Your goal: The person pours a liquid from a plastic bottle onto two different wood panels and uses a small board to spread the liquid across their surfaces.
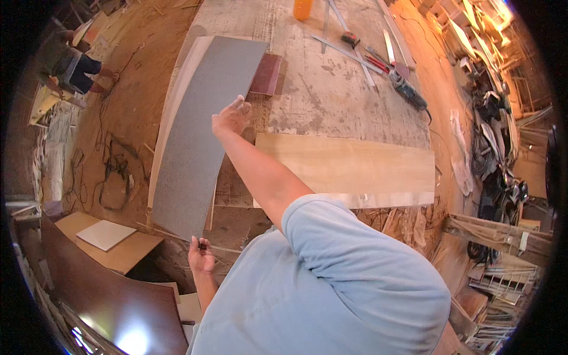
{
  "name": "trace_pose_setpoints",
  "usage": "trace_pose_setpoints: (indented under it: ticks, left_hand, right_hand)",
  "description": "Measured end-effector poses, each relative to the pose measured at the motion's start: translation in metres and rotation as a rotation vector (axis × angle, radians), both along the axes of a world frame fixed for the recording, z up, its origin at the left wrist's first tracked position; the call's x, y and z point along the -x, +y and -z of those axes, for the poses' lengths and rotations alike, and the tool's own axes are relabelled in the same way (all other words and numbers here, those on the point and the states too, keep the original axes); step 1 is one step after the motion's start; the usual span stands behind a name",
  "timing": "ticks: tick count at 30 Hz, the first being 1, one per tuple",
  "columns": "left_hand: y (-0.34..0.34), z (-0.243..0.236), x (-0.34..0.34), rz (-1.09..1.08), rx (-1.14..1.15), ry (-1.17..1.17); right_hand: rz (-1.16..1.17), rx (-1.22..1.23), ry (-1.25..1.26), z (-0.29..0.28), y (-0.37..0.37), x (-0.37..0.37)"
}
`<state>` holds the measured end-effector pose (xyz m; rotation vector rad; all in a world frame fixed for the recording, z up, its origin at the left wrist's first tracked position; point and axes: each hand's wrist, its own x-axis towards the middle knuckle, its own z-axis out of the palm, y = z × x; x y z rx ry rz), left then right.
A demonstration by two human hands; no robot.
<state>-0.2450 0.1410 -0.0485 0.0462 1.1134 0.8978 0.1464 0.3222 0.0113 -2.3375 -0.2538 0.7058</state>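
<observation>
A long grey sheet [207,130] slants across the left side of the worktable, its near end reaching past the table's edge. At its near right corner, my left hand [201,255] is closed with curled fingers. Farther up, my right hand [232,117] grips the sheet's right edge, the arm stretched across my front. A paler board [168,133] shows along the sheet's left side, partly covered by it. Just right of the sheet lies a small reddish-brown panel [267,74]. Below my right forearm rests a light wood board [349,168], along the table's near edge.
On the table [319,94] lie a corded power tool [407,90], a tape measure [350,39], crossed metal straightedges [343,51] and an orange container [302,9]. A glossy dark brown panel [112,284] stands at lower left. Another person [74,65] is at far left; cables [118,171] lie on the floor.
</observation>
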Motion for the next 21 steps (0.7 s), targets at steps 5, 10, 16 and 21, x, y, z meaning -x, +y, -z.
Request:
trace_pose_setpoints:
  ticks: [5, 10, 16, 21]
  left_hand:
    - [-0.011, -0.001, -0.028, 0.047, -0.06, -0.026]
    - [-0.004, -0.011, -0.043, 0.075, -0.05, -0.01]
    - [0.008, -0.002, -0.041, 0.041, -0.081, 0.014]
    - [0.008, 0.007, -0.042, 0.136, -0.159, -0.104]
  right_hand:
    - [0.214, -0.321, 0.146, 0.014, -0.008, -0.001]
    - [0.207, -0.304, 0.201, 0.016, 0.018, -0.008]
    - [-0.072, -0.249, -0.156, 0.003, -0.012, -0.009]
    - [0.152, -0.413, 0.027, -0.033, -0.027, -0.037]
